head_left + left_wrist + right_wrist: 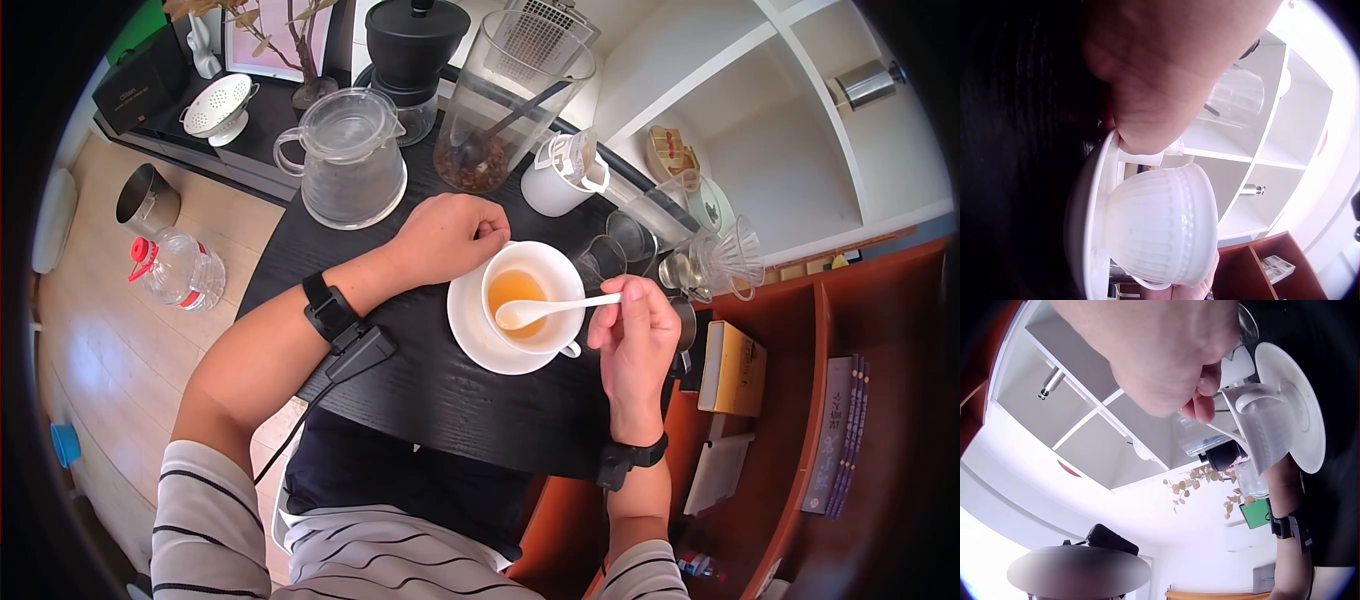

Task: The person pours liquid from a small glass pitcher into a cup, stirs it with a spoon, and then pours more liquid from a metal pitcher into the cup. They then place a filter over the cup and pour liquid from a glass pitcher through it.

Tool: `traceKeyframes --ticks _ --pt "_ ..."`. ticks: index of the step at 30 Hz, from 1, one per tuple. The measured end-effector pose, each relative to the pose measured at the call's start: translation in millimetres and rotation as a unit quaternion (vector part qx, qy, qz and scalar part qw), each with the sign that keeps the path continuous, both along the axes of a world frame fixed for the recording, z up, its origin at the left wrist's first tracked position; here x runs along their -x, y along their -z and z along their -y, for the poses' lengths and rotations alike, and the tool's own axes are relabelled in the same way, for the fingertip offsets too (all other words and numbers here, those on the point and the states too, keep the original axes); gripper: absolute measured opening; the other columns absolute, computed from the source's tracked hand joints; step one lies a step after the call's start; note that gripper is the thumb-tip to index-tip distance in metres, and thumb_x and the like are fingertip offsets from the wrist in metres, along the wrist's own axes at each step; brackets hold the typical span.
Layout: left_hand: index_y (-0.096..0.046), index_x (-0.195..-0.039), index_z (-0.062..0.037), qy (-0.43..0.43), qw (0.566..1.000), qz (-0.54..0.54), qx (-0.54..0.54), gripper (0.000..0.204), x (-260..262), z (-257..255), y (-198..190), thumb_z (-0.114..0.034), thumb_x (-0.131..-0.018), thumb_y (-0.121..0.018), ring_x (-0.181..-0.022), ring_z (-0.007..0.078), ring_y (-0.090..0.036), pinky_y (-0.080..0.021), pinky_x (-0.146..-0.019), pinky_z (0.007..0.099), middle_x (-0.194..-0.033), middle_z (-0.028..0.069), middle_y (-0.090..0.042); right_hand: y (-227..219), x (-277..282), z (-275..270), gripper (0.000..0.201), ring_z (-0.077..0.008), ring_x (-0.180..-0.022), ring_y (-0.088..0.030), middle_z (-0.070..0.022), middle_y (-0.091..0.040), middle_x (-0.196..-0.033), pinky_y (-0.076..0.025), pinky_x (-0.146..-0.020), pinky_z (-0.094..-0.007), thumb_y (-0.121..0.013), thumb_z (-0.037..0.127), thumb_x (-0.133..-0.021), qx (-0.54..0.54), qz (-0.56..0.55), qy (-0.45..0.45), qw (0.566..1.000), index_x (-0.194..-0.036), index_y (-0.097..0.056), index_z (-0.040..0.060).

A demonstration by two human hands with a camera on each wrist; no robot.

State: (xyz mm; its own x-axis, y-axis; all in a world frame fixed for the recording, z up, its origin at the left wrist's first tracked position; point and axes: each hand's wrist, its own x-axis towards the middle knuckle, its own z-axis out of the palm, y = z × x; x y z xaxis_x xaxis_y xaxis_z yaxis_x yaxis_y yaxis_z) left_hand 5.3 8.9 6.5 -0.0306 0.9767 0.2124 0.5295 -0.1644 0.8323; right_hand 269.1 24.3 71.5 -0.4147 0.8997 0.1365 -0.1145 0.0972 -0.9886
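A white cup (540,262) with amber liquid (519,287) in it stands on a white saucer (470,335) on the black table. My right hand (636,335) pinches the handle end of a white spoon (565,305), whose bowl is inside the cup at the liquid. At the saucer's far left edge, my left hand (452,232) grips the rim with curled fingers, close beside the cup. Ribbed sides and a beaded band show on the cup (1163,225) in the left wrist view. The cup's handle (1260,394) shows in the right wrist view.
Behind my left hand stand a lidded glass pot (350,160), a black-topped grinder (415,50) and a tall clear container (510,90) with brown beans. A white mug (555,185) and several glass pieces (700,265) line the far right edge. A black cable (295,435) hangs from the left wristband.
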Motion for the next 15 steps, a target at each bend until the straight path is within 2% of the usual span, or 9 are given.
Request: traceKeyframes --ticks 2,5,7,8,10,11,13,14,15 --pt "-0.077 -0.093 -0.0048 0.0 1.0 -0.001 0.001 0.017 0.0 0.0 -0.1 -0.02 -0.095 -0.071 -0.065 0.0148 -0.067 -0.052 -0.063 0.0303 -0.075 0.0058 -0.072 -0.2 0.3 2.0 0.029 -0.0087 -0.058 -0.06 -0.0042 -0.067 -0.074 -0.038 -0.049 -0.0207 -0.055 0.022 -0.114 -0.004 0.003 -0.003 1.0 -0.109 -0.071 -0.0016" --pt "-0.077 -0.093 -0.0047 -0.001 1.0 -0.002 0.0 0.016 -0.1 0.3 -0.3 -0.02 -0.095 -0.071 -0.065 0.015 -0.067 -0.052 -0.063 0.0305 -0.075 0.006 -0.072 1.2 -0.9 2.2 0.026 -0.0095 -0.062 -0.063 -0.0063 -0.07 -0.08 -0.04 -0.051 -0.0203 -0.057 0.018 -0.113 -0.069 0.018 -0.013 0.997 -0.115 -0.071 -0.0029" --pt "-0.077 -0.093 -0.0046 -0.001 1.0 -0.003 -0.002 0.016 -0.2 0.4 -0.7 -0.02 -0.095 -0.071 -0.064 0.0151 -0.067 -0.052 -0.063 0.0305 -0.075 0.006 -0.072 1.6 -3.1 1.3 0.024 -0.0098 -0.065 -0.064 -0.0075 -0.071 -0.085 -0.043 -0.055 -0.0205 -0.059 0.015 -0.111 -0.197 0.07 0.013 0.978 -0.117 -0.071 -0.0041" --pt "-0.077 -0.093 -0.0046 -0.002 1.0 -0.004 -0.001 0.016 -0.2 0.2 -0.9 -0.019 -0.095 -0.071 -0.064 0.0152 -0.067 -0.052 -0.063 0.0305 -0.075 0.006 -0.072 3.0 -3.3 -0.8 0.024 -0.0098 -0.065 -0.064 -0.0075 -0.071 -0.085 -0.043 -0.055 -0.0205 -0.059 0.015 -0.111 -0.197 0.07 0.013 0.978 -0.117 -0.071 -0.0041" --pt "-0.077 -0.093 -0.0046 -0.002 1.0 -0.006 -0.001 0.016 -0.1 0.1 -1.2 -0.019 -0.095 -0.071 -0.064 0.0152 -0.067 -0.052 -0.063 0.0305 -0.075 0.006 -0.072 5.9 -2.9 -5.7 0.022 -0.0097 -0.067 -0.064 -0.0084 -0.071 -0.087 -0.046 -0.058 -0.0207 -0.06 0.013 -0.111 -0.338 0.104 0.031 0.935 -0.116 -0.071 -0.0045" --pt "-0.077 -0.093 -0.0046 -0.001 1.0 -0.006 -0.001 0.016 -0.1 0.1 -0.9 -0.019 -0.095 -0.071 -0.064 0.0151 -0.067 -0.052 -0.063 0.0305 -0.074 0.0059 -0.072 5.7 -2.2 -5.1 0.022 -0.0097 -0.067 -0.064 -0.0084 -0.071 -0.087 -0.046 -0.058 -0.0207 -0.06 0.013 -0.111 -0.339 0.104 0.031 0.935 -0.116 -0.071 -0.0045" --pt "-0.077 -0.093 -0.0047 0.0 1.0 -0.006 -0.001 0.016 -0.2 0.0 -0.3 -0.02 -0.095 -0.071 -0.064 0.015 -0.067 -0.052 -0.063 0.0304 -0.074 0.0058 -0.072 5.6 -0.1 -3.2 0.022 -0.0092 -0.066 -0.063 -0.0068 -0.07 -0.084 -0.048 -0.06 -0.0215 -0.059 0.014 -0.111 -0.213 0.113 0.031 0.97 -0.113 -0.072 -0.0039" --pt "-0.077 -0.093 -0.0047 -0.001 1.0 -0.004 0.001 0.016 -0.3 -0.1 -0.2 -0.02 -0.095 -0.071 -0.064 0.0148 -0.067 -0.052 -0.063 0.0303 -0.074 0.0057 -0.072 6.7 0.0 -3.7 0.022 -0.0092 -0.066 -0.063 -0.0068 -0.07 -0.084 -0.048 -0.06 -0.0215 -0.059 0.014 -0.111 -0.213 0.113 0.031 0.97 -0.113 -0.072 -0.0039" --pt "-0.077 -0.093 -0.0047 -0.001 1.0 -0.002 0.004 0.017 -0.3 -0.2 -0.2 -0.02 -0.095 -0.071 -0.064 0.0147 -0.067 -0.052 -0.063 0.0303 -0.075 0.0056 -0.072 8.8 0.1 -4.9 0.022 -0.0089 -0.066 -0.063 -0.0059 -0.069 -0.082 -0.047 -0.059 -0.0214 -0.059 0.015 -0.111 -0.153 0.099 0.019 0.983 -0.112 -0.072 -0.0035"
